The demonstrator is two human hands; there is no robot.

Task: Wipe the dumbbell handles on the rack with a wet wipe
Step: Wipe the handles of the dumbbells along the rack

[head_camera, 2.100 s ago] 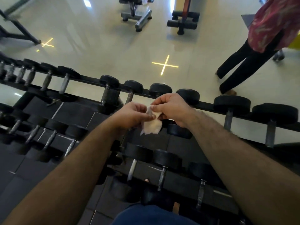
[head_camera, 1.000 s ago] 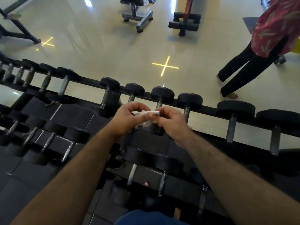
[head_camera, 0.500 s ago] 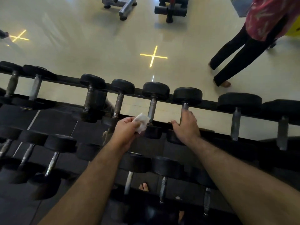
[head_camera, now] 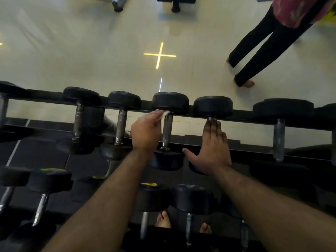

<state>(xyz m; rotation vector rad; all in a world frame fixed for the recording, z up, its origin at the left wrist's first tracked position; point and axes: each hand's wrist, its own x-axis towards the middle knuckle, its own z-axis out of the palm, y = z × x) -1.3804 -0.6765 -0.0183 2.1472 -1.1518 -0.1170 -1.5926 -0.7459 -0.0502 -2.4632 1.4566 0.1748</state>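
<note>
White and crumpled, the wipe (head_camera: 164, 113) sits at the far end of a steel handle (head_camera: 167, 130) on the top rail of the rack (head_camera: 241, 113), just under the round black head of that dumbbell (head_camera: 170, 102). The left hand (head_camera: 145, 131) pinches it with curled fingers, knuckles beside the handle. A moment ago both hands were working the wipe in mid-air in front of the rack; now they have parted, and the wipe has reached metal, so the wiping proper looks to be starting on this handle. The right hand (head_camera: 212, 144) has gone to the next dumbbell right of it, lying flat with fingers straight along its handle and thumb spread out, gripping nothing; it seems to be a steadying rest.

The handles are dull grey steel, cylindrical, with brighter collars at the ends. The heads are matt black, rubbery-looking drums. More dumbbells lie either side of the wiped one and on the lower tiers nearer us. Beyond the rack, a glossy pale floor (head_camera: 91, 60) carries a yellow cross (head_camera: 160, 55), and another person (head_camera: 263, 42) stands far right.
</note>
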